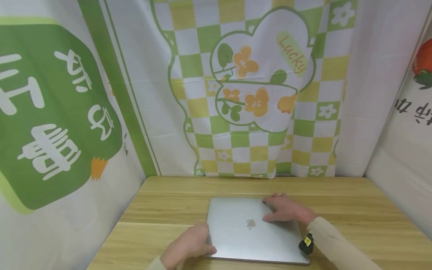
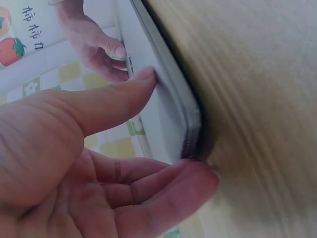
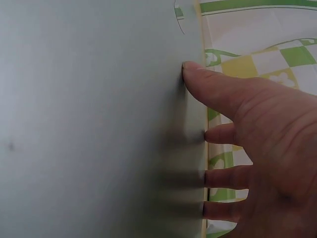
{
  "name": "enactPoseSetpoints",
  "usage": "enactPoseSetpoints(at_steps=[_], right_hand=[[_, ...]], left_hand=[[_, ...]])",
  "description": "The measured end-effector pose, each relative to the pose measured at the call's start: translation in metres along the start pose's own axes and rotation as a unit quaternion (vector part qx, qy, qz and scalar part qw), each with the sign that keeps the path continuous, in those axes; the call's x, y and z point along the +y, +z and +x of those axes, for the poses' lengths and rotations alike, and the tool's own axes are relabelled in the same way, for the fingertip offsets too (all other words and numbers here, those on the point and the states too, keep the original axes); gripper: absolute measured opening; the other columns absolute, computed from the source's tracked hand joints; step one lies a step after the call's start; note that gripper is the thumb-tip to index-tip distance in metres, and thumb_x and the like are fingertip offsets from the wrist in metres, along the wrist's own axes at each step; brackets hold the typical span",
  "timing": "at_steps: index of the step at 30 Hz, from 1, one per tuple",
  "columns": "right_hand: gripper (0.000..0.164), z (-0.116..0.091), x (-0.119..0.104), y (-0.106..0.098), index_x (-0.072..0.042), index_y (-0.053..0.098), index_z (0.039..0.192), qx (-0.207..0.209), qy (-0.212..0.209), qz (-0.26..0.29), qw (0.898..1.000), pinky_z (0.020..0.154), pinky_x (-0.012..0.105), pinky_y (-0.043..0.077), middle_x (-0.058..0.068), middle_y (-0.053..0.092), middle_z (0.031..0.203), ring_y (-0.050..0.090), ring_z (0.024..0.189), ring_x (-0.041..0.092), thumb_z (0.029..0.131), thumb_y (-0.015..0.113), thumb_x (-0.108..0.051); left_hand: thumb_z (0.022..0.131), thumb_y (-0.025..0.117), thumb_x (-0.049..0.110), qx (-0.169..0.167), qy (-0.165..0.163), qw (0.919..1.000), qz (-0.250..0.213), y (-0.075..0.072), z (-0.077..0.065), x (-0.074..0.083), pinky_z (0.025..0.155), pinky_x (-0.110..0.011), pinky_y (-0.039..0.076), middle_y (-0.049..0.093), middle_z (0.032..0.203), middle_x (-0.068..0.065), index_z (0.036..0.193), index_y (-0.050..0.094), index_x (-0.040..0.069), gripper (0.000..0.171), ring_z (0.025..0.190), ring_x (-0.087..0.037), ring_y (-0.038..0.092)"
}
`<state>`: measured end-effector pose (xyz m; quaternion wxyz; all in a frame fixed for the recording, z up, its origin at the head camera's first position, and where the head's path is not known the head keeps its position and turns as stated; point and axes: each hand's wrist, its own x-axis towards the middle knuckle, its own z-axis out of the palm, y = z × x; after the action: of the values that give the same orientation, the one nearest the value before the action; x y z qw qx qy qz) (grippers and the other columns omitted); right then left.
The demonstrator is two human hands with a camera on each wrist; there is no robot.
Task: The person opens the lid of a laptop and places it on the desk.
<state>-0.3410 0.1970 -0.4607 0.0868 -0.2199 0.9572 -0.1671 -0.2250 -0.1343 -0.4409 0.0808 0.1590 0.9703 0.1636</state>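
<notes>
A closed silver laptop (image 1: pixel 236 240) with an apple logo on its lid lies on the wooden table. At its left edge, my left hand (image 1: pixel 189 243) grips the near corner. In the left wrist view the thumb (image 2: pixel 119 101) lies on the lid, while the fingertips (image 2: pixel 198 181) meet the laptop's side and underside. Toward the far right, my right hand (image 1: pixel 287 209) holds the far edge. The right wrist view has its thumb (image 3: pixel 203 82) over the lid and its other fingers (image 3: pixel 225 177) at that edge, their tips hidden.
The wood-grain table (image 1: pixel 162 206) extends on both sides of the laptop. Behind it hangs a checkered, flower-printed cloth (image 1: pixel 253 150). Printed white fabric stands at the left and right. A small black device with a yellow mark (image 1: pixel 306 243) sits at my right wrist, beside the laptop's right edge.
</notes>
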Motion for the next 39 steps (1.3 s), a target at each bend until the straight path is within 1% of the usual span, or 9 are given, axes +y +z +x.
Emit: enactPoseSetpoints(at_steps=[5, 8, 14, 17, 19, 23, 29, 32, 39], right_hand=[[0.074, 0.001, -0.009, 0.002, -0.017, 0.053, 0.141, -0.008, -0.003, 0.006, 1.0, 0.105, 0.065, 0.038, 0.017, 0.05, 0.145, 0.041, 0.134, 0.047, 0.081, 0.074, -0.055], [0.074, 0.0, -0.012, 0.002, -0.016, 0.053, 0.141, -0.008, -0.003, 0.01, 1.0, 0.105, 0.066, 0.038, 0.018, 0.049, 0.144, 0.041, 0.134, 0.047, 0.081, 0.075, -0.052], [0.075, -0.002, -0.011, 0.001, -0.017, 0.05, 0.143, -0.01, 0.009, 0.012, 1.0, 0.105, 0.067, 0.037, 0.02, 0.046, 0.147, 0.038, 0.136, 0.048, 0.082, 0.074, -0.052], [0.075, -0.004, -0.011, 0.0, -0.018, 0.049, 0.144, -0.012, 0.013, 0.006, 1.0, 0.106, 0.067, 0.036, 0.019, 0.045, 0.148, 0.038, 0.137, 0.046, 0.082, 0.073, -0.053], [0.074, -0.005, -0.012, 0.0, -0.019, 0.049, 0.144, -0.011, 0.016, -0.006, 1.0, 0.106, 0.066, 0.036, 0.018, 0.045, 0.149, 0.039, 0.137, 0.044, 0.083, 0.072, -0.054], [0.069, -0.01, -0.02, -0.001, -0.02, 0.053, 0.141, -0.005, 0.0, -0.032, 0.999, 0.109, 0.065, 0.035, 0.017, 0.046, 0.148, 0.04, 0.136, 0.043, 0.084, 0.07, -0.055], [0.061, -0.021, -0.031, -0.002, -0.016, 0.057, 0.136, 0.019, -0.065, -0.041, 0.997, 0.11, 0.063, 0.035, 0.021, 0.048, 0.146, 0.044, 0.134, 0.043, 0.087, 0.067, -0.052], [0.061, -0.029, -0.036, -0.002, -0.014, 0.055, 0.137, 0.032, -0.096, -0.051, 0.994, 0.107, 0.064, 0.038, 0.022, 0.05, 0.143, 0.046, 0.131, 0.044, 0.09, 0.063, -0.052], [0.063, -0.052, -0.047, 0.001, -0.009, 0.05, 0.141, 0.051, -0.162, -0.072, 0.983, 0.1, 0.059, 0.045, 0.019, 0.056, 0.136, 0.052, 0.125, 0.04, 0.096, 0.056, -0.052]], left_hand=[[0.075, 0.082, 0.035, -0.019, 0.001, 0.9992, 0.036, -0.003, -0.005, 0.003, 0.056, -0.027, 0.045, 0.053, 0.071, 0.001, 0.078, 0.059, 0.006, 0.037, 0.062, -0.012, 0.047], [0.075, 0.082, 0.035, -0.024, 0.005, 0.9987, 0.046, -0.006, -0.004, 0.003, 0.054, -0.026, 0.044, 0.052, 0.07, 0.002, 0.075, 0.059, 0.008, 0.036, 0.06, -0.011, 0.047], [0.074, 0.082, 0.04, -0.032, 0.001, 0.9978, 0.059, -0.011, -0.003, 0.0, 0.063, -0.032, 0.05, 0.056, 0.075, 0.001, 0.087, 0.062, 0.004, 0.043, 0.066, -0.013, 0.051], [0.076, 0.08, 0.045, -0.037, -0.005, 0.9974, 0.061, -0.014, -0.001, -0.004, 0.079, -0.041, 0.055, 0.066, 0.092, -0.007, 0.105, 0.063, -0.002, 0.057, 0.083, -0.022, 0.062], [0.078, 0.078, 0.048, -0.039, -0.002, 0.9973, 0.063, -0.014, 0.0, -0.008, 0.086, -0.045, 0.055, 0.067, 0.103, -0.012, 0.115, 0.061, -0.004, 0.067, 0.094, -0.028, 0.064], [0.082, 0.072, 0.054, -0.042, 0.022, 0.997, 0.061, -0.013, 0.001, -0.015, 0.093, -0.048, 0.053, 0.064, 0.118, -0.017, 0.127, 0.056, -0.002, 0.075, 0.108, -0.032, 0.062], [0.088, 0.064, 0.055, -0.025, 0.079, 0.9961, 0.031, -0.012, 0.005, -0.025, 0.103, -0.053, 0.047, 0.054, 0.138, -0.025, 0.144, 0.044, 0.003, 0.079, 0.125, -0.039, 0.055], [0.091, 0.061, 0.055, -0.006, 0.109, 0.9933, 0.037, -0.013, 0.009, -0.03, 0.104, -0.051, 0.047, 0.054, 0.138, -0.023, 0.144, 0.044, 0.004, 0.075, 0.124, -0.037, 0.056], [0.094, 0.051, 0.061, 0.01, 0.155, 0.9872, 0.036, -0.011, 0.017, -0.037, 0.107, -0.045, 0.046, 0.052, 0.141, -0.016, 0.145, 0.042, 0.005, 0.077, 0.128, -0.03, 0.054]])
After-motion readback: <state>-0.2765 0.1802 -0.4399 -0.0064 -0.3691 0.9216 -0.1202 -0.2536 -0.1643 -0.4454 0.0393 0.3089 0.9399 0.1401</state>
